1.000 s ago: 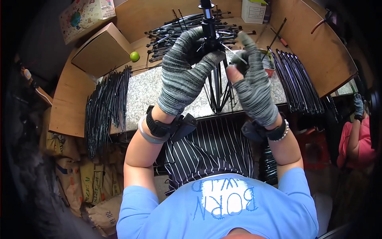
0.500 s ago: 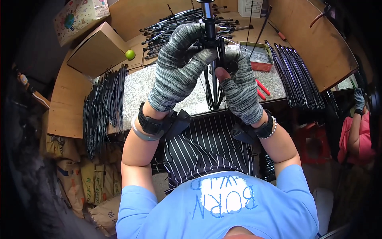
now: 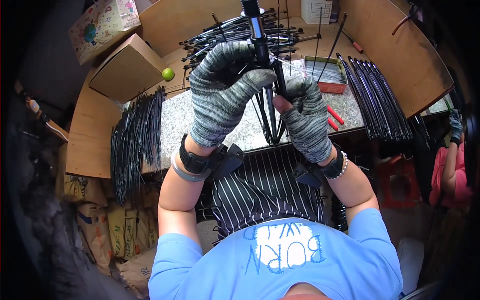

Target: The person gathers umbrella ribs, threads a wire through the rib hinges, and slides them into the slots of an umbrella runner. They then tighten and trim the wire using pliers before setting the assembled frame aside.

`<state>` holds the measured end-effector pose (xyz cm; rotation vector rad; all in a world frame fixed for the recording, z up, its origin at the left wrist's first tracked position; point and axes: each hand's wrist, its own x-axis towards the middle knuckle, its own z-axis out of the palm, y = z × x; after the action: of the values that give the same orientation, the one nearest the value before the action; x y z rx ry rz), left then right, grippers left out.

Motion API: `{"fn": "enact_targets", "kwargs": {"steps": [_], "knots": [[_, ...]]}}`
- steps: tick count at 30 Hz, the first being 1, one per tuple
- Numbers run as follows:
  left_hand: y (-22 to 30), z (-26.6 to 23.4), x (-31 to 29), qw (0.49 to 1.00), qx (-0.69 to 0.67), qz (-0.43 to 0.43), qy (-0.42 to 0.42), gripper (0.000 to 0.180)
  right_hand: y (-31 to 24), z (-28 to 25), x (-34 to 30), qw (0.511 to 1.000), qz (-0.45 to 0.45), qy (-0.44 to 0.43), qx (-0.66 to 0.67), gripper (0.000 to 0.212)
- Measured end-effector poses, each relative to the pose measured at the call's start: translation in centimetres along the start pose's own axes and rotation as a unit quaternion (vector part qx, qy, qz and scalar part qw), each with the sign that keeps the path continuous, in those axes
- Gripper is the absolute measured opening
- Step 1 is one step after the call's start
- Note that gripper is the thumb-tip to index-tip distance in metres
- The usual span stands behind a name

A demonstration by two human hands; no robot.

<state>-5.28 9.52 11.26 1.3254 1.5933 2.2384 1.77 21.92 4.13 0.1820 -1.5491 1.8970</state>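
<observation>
Head view: left hand (image 3: 223, 95), in a grey knit glove, is clenching around the black rod assembly (image 3: 264, 75) held upright over the granite slab (image 3: 200, 117). Right hand (image 3: 306, 117) is gripping its thin ribs just below, thumb pressing on them. Rib bundles (image 3: 135, 137) are lying at the left, more ribs (image 3: 377, 97) at the right, a green ball (image 3: 168, 74) sitting near the cardboard box (image 3: 125, 67).

a stone slab (image 3: 240, 127) lies on the workbench (image 3: 95, 135). left of it sits a bundle of metal ribs (image 3: 135, 140), right of it another rib bundle (image 3: 380, 100). behind the slab lie umbrella frames (image 3: 235, 32), a tin tray (image 3: 327, 75) and, to the left, a cardboard box (image 3: 125, 67) with a small ball (image 3: 168, 74) just beside it.
</observation>
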Motion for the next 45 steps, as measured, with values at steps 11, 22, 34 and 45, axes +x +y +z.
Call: {"fn": "enact_targets", "kwargs": {"steps": [11,22,34,45], "knots": [[-0.1,0.2,0.1,0.998,-0.048,0.023,-0.013,0.03,-0.1,-2.5,1.1,0.988,0.067,-0.124,0.067,0.016],[0.0,0.2,0.7,0.996,-0.034,0.045,-0.073,0.032,-0.4,-1.8,1.6,0.994,-0.017,-0.101,0.024,0.019],[-0.1,0.6,0.5,0.998,0.006,0.03,-0.05,0.036,0.0,-0.8,1.0,0.995,-0.088,-0.037,-0.016,0.019],[-0.3,0.1,0.3,0.997,-0.036,0.036,-0.056,0.034,0.2,-1.9,0.5,0.987,-0.101,-0.112,0.055,0.028]]}}
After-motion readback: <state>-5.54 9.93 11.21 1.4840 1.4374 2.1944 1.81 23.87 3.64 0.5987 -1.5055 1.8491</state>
